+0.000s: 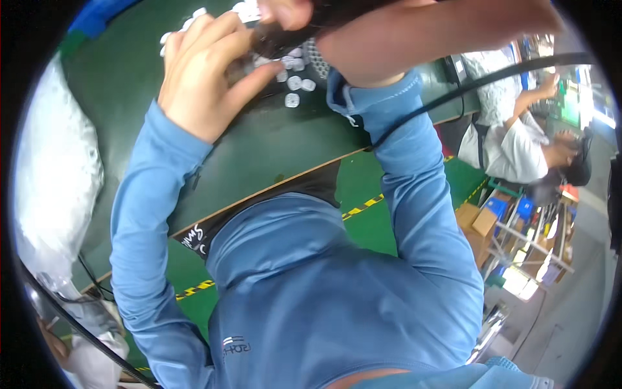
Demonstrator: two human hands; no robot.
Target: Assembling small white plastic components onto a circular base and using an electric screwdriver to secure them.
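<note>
My left hand (202, 72) is over the green tabletop (253, 162), palm down. Its fingers are bent and its thumb points to the right, apart from them. The left fingertips meet the edge of a dark blurred shape, so any contact there is unclear. Small whitish square pieces (293, 100) with rounded corners lie loose beside the thumb. My right hand (363, 55) shows as a blurred wrist and skin above the blue cuff; its fingers cannot be made out surely. Fingertips (285, 11) at the top edge may belong to it. A grey mesh-like strip (316, 58) shows beside the right wrist.
A large translucent plastic bag (58, 168) sits at the table's left. More white pieces (246, 10) lie at the far side. A black cable (492, 81) crosses on the right. Another person (512, 152) is at the right, near shelving with boxes (479, 227).
</note>
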